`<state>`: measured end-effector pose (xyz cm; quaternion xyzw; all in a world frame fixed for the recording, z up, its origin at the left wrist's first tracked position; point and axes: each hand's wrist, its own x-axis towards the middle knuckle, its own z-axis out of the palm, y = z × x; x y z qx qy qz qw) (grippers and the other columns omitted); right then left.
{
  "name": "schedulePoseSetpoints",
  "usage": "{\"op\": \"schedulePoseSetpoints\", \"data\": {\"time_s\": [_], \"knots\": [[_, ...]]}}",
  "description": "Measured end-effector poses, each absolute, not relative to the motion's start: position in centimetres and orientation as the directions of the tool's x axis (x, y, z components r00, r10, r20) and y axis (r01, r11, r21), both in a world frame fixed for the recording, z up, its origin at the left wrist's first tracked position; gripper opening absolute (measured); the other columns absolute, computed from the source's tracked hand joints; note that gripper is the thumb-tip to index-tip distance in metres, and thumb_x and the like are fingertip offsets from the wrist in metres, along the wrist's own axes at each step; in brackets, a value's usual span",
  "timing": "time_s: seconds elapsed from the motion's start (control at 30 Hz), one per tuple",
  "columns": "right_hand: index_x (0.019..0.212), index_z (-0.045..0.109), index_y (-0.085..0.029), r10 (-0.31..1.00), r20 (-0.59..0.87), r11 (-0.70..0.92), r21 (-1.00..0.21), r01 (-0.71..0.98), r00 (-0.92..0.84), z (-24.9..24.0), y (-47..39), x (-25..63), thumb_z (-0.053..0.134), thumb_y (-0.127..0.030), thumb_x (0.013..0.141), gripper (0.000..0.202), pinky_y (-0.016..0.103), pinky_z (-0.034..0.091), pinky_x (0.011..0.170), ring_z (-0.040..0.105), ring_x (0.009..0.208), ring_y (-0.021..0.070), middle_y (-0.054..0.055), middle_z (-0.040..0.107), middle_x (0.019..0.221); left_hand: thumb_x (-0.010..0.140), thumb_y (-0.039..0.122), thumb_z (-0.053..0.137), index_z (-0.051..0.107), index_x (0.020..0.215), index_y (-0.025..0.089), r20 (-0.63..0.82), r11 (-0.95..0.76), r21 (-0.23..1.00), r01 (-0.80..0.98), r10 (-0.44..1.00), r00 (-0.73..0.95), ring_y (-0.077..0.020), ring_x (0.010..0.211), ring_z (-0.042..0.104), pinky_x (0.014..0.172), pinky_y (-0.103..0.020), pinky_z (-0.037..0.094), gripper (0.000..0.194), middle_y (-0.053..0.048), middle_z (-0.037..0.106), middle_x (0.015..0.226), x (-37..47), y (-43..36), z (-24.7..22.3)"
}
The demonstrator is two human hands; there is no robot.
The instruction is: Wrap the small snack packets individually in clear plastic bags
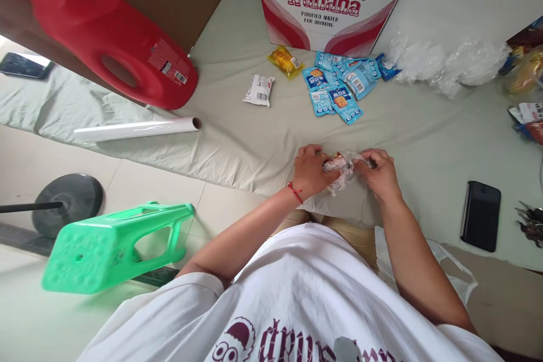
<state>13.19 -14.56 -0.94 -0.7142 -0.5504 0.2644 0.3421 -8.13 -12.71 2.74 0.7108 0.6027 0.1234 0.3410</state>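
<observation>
Near the front edge of the cloth-covered table, a clear plastic wrap with small packets inside (340,168) lies between my hands. My left hand (313,171), with a red string on the wrist, has its fingers curled around the bundle's left side. On the other side, my right hand (379,174) pinches the plastic. Beyond them lie several blue snack packets (337,87), a white packet (258,90) and a yellow packet (285,62). What exactly is inside the wrap is too small to tell.
A white and red carton (331,5) stands at the back beside crumpled clear plastic (449,65). At left are a red jug (114,34), a white roll (138,129) and a green stool (114,243). A black phone (481,216) and keys (530,223) lie right.
</observation>
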Motion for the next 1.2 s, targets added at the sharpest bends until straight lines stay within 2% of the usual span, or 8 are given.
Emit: {"op": "schedulePoseSetpoints", "data": {"time_s": [0.07,0.23,0.33,0.47,0.63,0.8,1.07,1.2], "knots": [[0.090,0.069,-0.022,0.971,-0.036,-0.148,-0.866,0.478,0.235,-0.5,-14.4,13.0,0.069,-0.052,0.084,0.030,0.039,0.051,0.094,0.062,0.098,0.0205,0.007,0.071,0.110,0.080,0.047,0.079,0.072,0.107,0.021,-0.243,-0.079,0.626,0.776,0.925,0.291,-0.0358,0.136,0.048,0.110,-0.048,0.044,0.038,-0.012,0.059,0.140,-8.0,-12.6,2.7],[0.089,0.060,-0.023,0.974,-0.142,-0.196,-0.922,0.333,0.178,1.4,-13.8,12.8,0.075,-0.048,0.081,0.030,0.026,0.046,0.061,0.052,0.064,0.0140,-0.004,0.059,0.071,0.083,0.040,0.075,0.063,0.102,0.021,-0.289,-0.118,0.646,0.755,0.877,0.384,-0.0278,0.100,0.067,0.083,-0.038,0.049,0.029,-0.007,0.071,0.105,-7.7,-12.3,3.6],[0.091,0.065,-0.022,0.987,-0.008,-0.085,-0.870,0.486,0.159,3.2,-14.5,12.1,0.073,-0.041,0.085,0.021,0.026,0.045,0.062,0.053,0.066,0.0139,-0.002,0.062,0.075,0.085,0.039,0.073,0.057,0.097,0.023,-0.327,-0.074,0.677,0.732,0.861,0.389,-0.0238,0.083,0.067,0.069,-0.033,0.043,0.025,-0.002,0.070,0.090,-7.7,-11.9,4.1],[0.096,0.070,-0.024,0.984,0.164,0.174,-0.753,0.635,-0.075,4.9,-16.9,10.5,0.060,-0.029,0.095,0.011,0.032,0.053,0.078,0.065,0.085,0.0188,0.004,0.069,0.094,0.086,0.037,0.072,0.053,0.095,0.024,-0.332,-0.078,0.673,0.735,0.856,0.396,-0.0246,0.081,0.067,0.065,-0.033,0.037,0.024,-0.002,0.070,0.088,-7.9,-11.6,4.5],[0.108,0.069,-0.026,0.969,0.194,0.245,-0.728,0.640,-0.150,4.5,-18.5,9.9,0.053,-0.027,0.102,0.018,0.035,0.057,0.088,0.068,0.098,0.0203,0.007,0.070,0.108,0.091,0.032,0.066,0.053,0.094,0.023,-0.322,-0.133,0.661,0.738,0.839,0.439,-0.0242,0.084,0.068,0.066,-0.033,0.036,0.016,-0.004,0.072,0.092,-8.1,-11.4,4.6],[0.126,0.065,-0.025,0.945,0.141,0.304,-0.704,0.642,-0.294,3.7,-18.1,10.7,0.073,-0.036,0.093,0.036,0.039,0.057,0.093,0.066,0.112,0.0241,0.010,0.063,0.125,0.092,0.028,0.062,0.054,0.100,0.022,-0.320,-0.147,0.649,0.747,0.837,0.443,-0.0241,0.087,0.069,0.067,-0.032,0.037,0.013,-0.005,0.072,0.096,-8.1,-11.4,4.3],[0.097,0.069,-0.025,0.965,0.171,0.258,-0.763,0.593,-0.199,2.6,-16.4,10.2,0.063,-0.018,0.092,0.011,0.031,0.053,0.077,0.066,0.084,0.0176,0.002,0.067,0.095,0.100,0.031,0.045,0.058,0.109,0.022,-0.285,-0.148,0.738,0.658,0.815,0.504,-0.0245,0.099,0.070,0.082,-0.034,0.050,0.019,-0.006,0.074,0.108,-9.3,-12.0,3.8],[0.093,0.071,-0.024,0.986,0.139,0.168,-0.823,0.543,-0.093,2.0,-15.9,9.7,0.067,-0.023,0.091,0.005,0.027,0.049,0.068,0.062,0.077,0.0145,0.000,0.067,0.089,0.090,0.034,0.062,0.059,0.130,0.022,-0.222,-0.183,0.796,0.576,0.798,0.560,-0.0273,0.119,0.067,0.098,-0.036,0.053,0.042,-0.008,0.070,0.129,-9.7,-12.3,3.5]]}}
